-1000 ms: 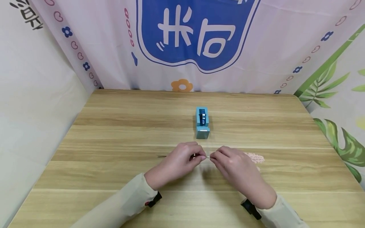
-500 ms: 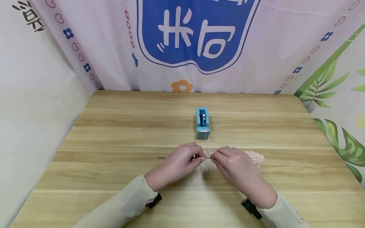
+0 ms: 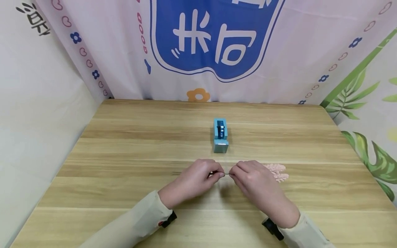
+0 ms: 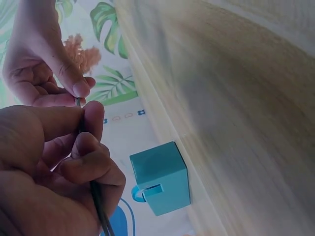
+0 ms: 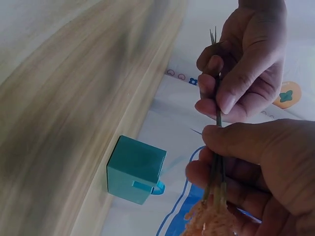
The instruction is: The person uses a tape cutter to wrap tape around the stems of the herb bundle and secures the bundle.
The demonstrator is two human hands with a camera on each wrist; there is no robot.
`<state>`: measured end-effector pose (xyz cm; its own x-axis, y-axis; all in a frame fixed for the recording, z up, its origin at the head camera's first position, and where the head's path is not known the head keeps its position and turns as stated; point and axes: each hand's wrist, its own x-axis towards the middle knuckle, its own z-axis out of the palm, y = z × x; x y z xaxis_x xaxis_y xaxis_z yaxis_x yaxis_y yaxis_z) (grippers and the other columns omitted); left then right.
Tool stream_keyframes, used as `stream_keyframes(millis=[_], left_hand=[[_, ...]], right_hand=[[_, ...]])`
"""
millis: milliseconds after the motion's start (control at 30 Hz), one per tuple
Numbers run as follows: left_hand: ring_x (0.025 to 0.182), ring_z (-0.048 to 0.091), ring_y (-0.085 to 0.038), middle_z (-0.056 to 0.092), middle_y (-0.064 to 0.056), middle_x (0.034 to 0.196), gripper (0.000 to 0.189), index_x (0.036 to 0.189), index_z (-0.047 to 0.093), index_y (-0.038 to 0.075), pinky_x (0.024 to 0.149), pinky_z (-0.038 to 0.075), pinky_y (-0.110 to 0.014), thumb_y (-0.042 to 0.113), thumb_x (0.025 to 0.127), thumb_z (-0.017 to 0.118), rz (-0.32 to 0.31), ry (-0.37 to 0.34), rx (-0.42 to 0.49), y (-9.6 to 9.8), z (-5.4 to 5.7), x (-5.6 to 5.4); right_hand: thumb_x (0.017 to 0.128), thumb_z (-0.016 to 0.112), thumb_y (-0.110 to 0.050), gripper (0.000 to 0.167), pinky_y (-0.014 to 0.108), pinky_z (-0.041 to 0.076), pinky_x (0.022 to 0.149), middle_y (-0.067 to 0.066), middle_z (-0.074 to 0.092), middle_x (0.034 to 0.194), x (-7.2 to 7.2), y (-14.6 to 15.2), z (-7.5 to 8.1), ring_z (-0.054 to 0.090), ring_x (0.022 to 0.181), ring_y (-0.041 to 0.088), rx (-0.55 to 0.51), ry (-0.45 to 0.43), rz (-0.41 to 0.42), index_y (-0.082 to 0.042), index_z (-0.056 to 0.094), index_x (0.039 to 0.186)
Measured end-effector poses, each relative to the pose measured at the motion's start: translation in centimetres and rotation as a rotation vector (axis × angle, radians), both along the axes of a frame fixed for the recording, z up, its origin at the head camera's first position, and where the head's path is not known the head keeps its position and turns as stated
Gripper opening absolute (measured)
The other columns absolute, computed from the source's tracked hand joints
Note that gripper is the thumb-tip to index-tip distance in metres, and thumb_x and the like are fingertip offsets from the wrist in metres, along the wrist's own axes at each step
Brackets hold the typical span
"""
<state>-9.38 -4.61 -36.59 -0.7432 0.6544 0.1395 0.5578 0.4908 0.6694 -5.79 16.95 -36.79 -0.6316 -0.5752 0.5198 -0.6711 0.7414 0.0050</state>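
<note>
- My left hand [image 3: 196, 176] pinches the stems [image 5: 219, 117]; my right hand [image 3: 256, 183] grips them nearer the flowers [image 5: 211, 221], presumably for steadiness.
- Dispenser [image 3: 221, 146]: between hands and table's [image 3: 149, 137] far edge, seemingly for reach.

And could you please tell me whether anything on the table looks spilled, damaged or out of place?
Nothing stands out. The blue tape dispenser stands upright on the table, no spill shows, and the left hand and right hand grip thin stems whose pink tufts are partly hidden.
</note>
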Motion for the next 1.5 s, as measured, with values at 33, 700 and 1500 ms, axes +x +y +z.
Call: stream_keyframes(millis=[33,700,1500], left_hand=[[0.08,0.061,-0.006,0.078,-0.002,0.094,0.013,0.101,0.08,0.007,0.075,0.053,-0.021,0.011,0.102,0.067,0.0,0.004,-0.002,0.02,-0.02,0.01],[0.085,0.066,-0.009,0.078,-0.001,0.095,0.009,0.099,0.079,0.008,0.078,0.056,-0.022,0.009,0.1,0.07,0.015,0.012,-0.01,-0.04,-0.45,-0.16],[0.083,0.063,-0.01,0.074,-0.002,0.092,0.007,0.097,0.079,0.007,0.073,0.053,-0.02,0.009,0.098,0.073,0.039,0.01,0.005,0.17,-0.6,-0.32]], right_hand=[[0.086,0.084,-0.012,0.01,0.034,0.062,0.079,-0.003,0.073,0.085,0.01,-0.01,-0.02,0.072,0.08,0.016,0.004,-0.002,-0.003,-0.013,0.074,0.089],[0.089,0.082,-0.013,0.006,0.028,0.058,0.071,-0.005,0.07,0.085,-0.12,-0.08,0.22,0.066,0.076,0.01,0.026,-0.073,0.002,-0.014,0.077,0.093],[0.097,0.074,-0.013,0.003,0.024,0.058,0.067,-0.005,0.072,0.09,-0.21,-0.18,-0.02,0.069,0.079,0.007,0.021,-0.24,-0.028,-0.014,0.075,0.099]])
